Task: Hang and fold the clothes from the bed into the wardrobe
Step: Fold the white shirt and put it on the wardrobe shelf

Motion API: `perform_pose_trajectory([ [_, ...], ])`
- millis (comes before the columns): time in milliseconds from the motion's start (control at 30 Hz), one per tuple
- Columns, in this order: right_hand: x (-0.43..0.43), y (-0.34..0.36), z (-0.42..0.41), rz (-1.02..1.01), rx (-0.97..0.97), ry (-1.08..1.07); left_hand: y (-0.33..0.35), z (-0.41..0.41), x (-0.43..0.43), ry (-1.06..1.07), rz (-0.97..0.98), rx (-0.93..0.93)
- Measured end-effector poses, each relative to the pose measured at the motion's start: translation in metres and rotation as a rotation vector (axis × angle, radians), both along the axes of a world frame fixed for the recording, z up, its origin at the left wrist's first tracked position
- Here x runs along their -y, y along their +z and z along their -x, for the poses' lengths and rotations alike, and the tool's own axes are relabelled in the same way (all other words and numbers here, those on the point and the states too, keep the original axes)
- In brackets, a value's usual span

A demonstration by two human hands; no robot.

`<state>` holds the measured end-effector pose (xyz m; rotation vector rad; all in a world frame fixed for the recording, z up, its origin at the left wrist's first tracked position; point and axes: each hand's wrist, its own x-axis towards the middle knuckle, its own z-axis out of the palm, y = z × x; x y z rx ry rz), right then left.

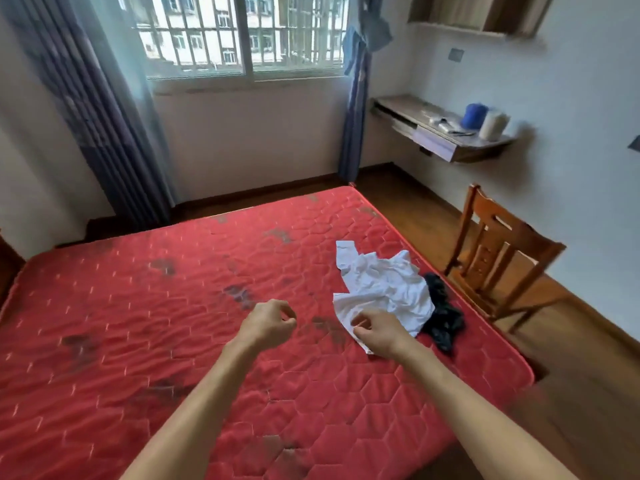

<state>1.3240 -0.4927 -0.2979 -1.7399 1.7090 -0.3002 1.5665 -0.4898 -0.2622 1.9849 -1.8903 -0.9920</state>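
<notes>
Red quilted mattress (pixel 145 306) fills most of our view, bare at the left where the grey curtain (pixel 114 133) hangs beside the barred window (pixel 242 32). Near the middle our left hand (pixel 268 323) hovers just above the mattress, fingers curled loosely inward and holding nothing. Just to its right our right hand (pixel 375 332) sits on the near edge of the white garment (pixel 384 289), thumb and fingers closed in a pinch on the cloth. That garment lies crumpled near the right side of the bed, and the black garment (pixel 443 317) is bunched against its right edge, partly tucked under it. Further right stand the wooden chair (pixel 498 258) and a wall shelf (pixel 446 133); no wardrobe is in view. We judge only 2 pieces remain. Lifting with 1 pinched corner could let the white cloth slip free, or drag the black piece along and off the mattress edge onto the floor
</notes>
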Motion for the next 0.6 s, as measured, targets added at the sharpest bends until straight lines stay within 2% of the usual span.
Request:
perform_pose_trajectory([
  [367,0.031,-0.055,0.138,-0.152,-0.050,-0.279,-0.062,0.133,0.103,-0.271,-0.082,-0.004],
  [600,0.105,-0.117,0.206,-0.291,-0.029,-0.272,-0.139,0.215,0.167,-0.191,-0.248,-0.043],
])
